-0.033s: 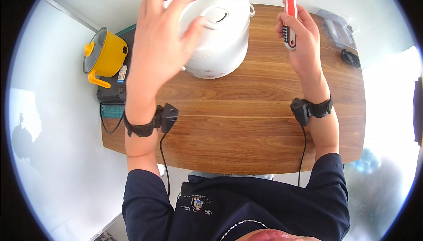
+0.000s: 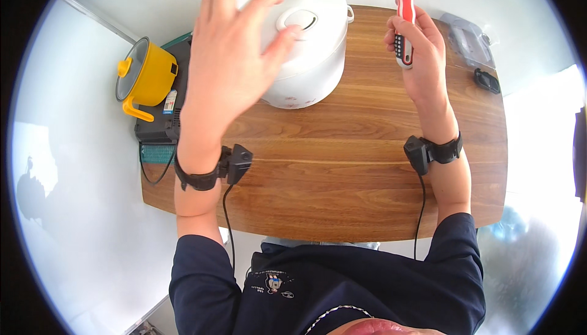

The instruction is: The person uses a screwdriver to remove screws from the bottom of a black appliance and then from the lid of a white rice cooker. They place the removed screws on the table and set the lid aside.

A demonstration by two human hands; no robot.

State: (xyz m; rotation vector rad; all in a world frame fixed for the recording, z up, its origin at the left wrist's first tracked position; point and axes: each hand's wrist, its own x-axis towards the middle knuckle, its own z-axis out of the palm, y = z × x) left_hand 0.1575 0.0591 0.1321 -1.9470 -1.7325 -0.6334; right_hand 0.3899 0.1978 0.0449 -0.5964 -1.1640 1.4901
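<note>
My left hand (image 2: 229,59) is spread flat, fingers loose, resting on the lid of the white rice cooker (image 2: 312,47) on the wooden table (image 2: 342,176). My right hand (image 2: 419,53) is clenched around a red-handled screwdriver (image 2: 403,26) (shaft pointing up), just right of the cooker.

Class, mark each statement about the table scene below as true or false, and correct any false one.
1. The right hand grips a red-handled screwdriver. True.
2. The left hand lies flat on the bare wooden table. False: it is spread over the white rice cooker.
3. The yellow pot stands to the cooker's right. False: it is on its left.
4. Both wrists wear black bands with cables. True.
</note>
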